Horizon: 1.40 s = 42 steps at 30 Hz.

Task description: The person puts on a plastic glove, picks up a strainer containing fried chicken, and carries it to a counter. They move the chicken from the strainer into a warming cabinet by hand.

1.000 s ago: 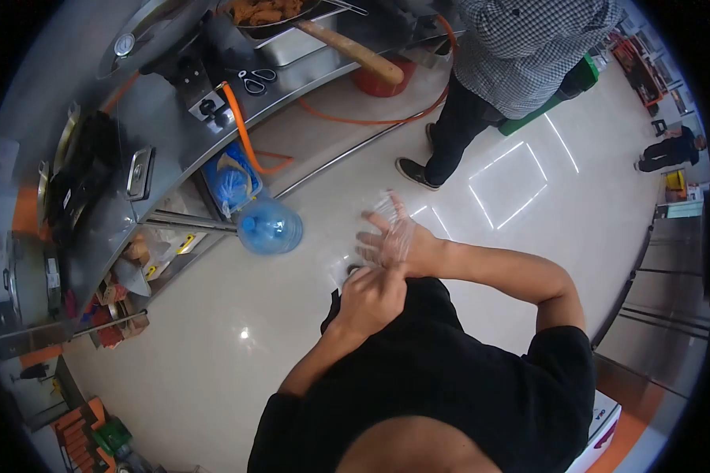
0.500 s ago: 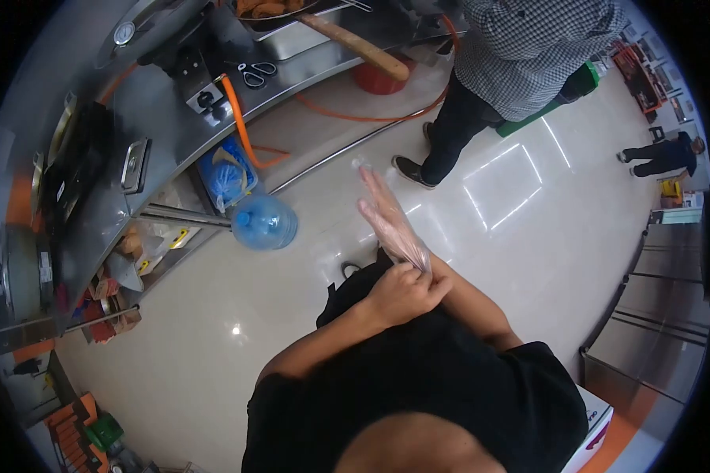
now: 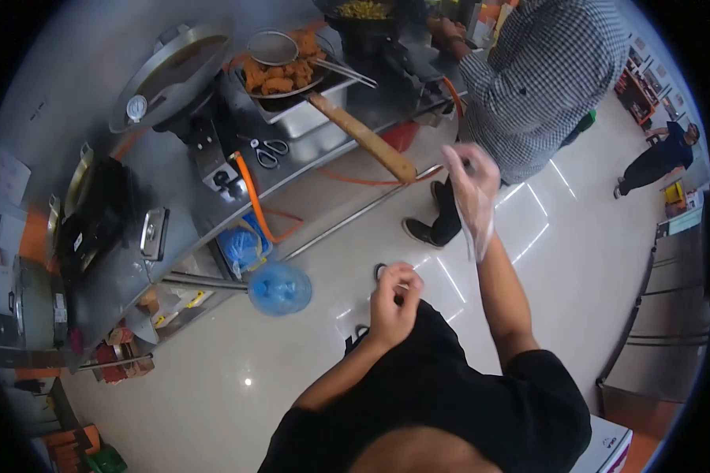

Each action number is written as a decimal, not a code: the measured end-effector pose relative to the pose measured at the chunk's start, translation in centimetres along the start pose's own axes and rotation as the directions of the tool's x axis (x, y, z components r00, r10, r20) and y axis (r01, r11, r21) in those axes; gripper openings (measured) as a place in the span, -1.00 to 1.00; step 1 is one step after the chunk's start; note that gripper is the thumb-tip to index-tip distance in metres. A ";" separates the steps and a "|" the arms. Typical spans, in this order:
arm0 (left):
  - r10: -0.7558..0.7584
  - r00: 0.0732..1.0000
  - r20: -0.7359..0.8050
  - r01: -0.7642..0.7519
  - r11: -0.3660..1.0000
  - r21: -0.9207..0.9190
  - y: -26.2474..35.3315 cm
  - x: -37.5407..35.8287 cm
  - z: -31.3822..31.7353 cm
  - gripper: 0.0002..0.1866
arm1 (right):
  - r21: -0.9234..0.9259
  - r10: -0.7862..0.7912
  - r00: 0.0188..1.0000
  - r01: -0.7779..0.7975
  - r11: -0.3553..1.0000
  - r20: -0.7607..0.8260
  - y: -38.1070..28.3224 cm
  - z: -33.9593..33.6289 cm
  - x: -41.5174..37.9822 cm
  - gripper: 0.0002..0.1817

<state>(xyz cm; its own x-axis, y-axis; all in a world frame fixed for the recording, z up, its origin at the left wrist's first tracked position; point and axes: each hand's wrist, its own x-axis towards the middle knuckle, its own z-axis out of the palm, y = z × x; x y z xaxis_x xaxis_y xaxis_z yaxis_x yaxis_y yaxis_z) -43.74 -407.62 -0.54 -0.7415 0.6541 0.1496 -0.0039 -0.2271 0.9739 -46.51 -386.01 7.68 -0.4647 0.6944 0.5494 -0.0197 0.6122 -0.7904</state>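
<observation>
**Gloved right hand raised, bare left hand loosely curled below it**

The right hand (image 3: 472, 183) is lifted with its fingers spread apart and holds nothing. It sits inside a thin, clear plastic glove (image 3: 476, 211), crinkled and slightly milky, whose loose cuff hangs past the wrist. The left hand (image 3: 393, 303) is bare, lower and nearer the body, its fingers bent inward with the tips close together; whether they pinch anything cannot be told.

Beyond the right fingertips stands another person in a black-and-white checked shirt (image 3: 540, 79) and dark trousers. To the left of those fingers a long, round wooden handle (image 3: 363, 135) slants down from a shallow metal pan (image 3: 285, 83) loaded with golden-brown fried pieces, with a round wire-mesh skimmer (image 3: 272, 47) resting on its edge. The pan sits over a rectangular steel tray. Farther left is a wide steel fryer lid (image 3: 183, 67) with a round dial gauge, and a pair of scissors (image 3: 269, 147) lies on the brushed stainless-steel counter (image 3: 173, 169). An orange hose (image 3: 254, 197) curves down from the counter.

Left of the left hand's fingers, a blue translucent water jug (image 3: 280, 288) lies on its side on the floor (image 3: 237, 378), which is glossy, pale tile showing bright light reflections. A far-off person in dark clothes (image 3: 655, 162) stands at the right edge of the shop.
</observation>
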 end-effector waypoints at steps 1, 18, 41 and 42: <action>-0.151 0.987 -0.059 0.140 0.978 -0.157 -0.5 2.6 -0.2 -0.72 | -0.091 -0.116 0.989 0.124 0.988 0.094 1.1 1.9 3.1 -0.83; -0.529 0.841 -0.109 0.162 0.440 -0.883 1.1 26.2 -1.4 -0.66 | -0.405 -0.086 0.796 0.394 0.825 0.599 15.6 22.6 23.0 -0.77; -0.487 0.797 -0.357 0.286 0.825 -0.487 1.8 27.5 -3.2 -0.77 | -0.062 0.161 0.879 -0.150 0.987 0.448 19.4 12.1 18.1 -0.72; -0.487 0.796 -0.360 0.285 0.826 -0.487 1.8 27.2 -3.2 -0.77 | -0.034 0.123 0.904 -0.120 0.992 0.410 19.9 12.0 17.7 -0.72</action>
<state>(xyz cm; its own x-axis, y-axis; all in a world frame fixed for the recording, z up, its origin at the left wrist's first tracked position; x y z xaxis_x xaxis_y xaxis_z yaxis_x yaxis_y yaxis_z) -66.09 -392.57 4.71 -0.8300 0.3709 -0.4166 -0.5408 -0.3522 0.7638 -65.76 -366.09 -1.55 -0.7856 0.5476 0.2879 0.0663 0.5372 -0.8408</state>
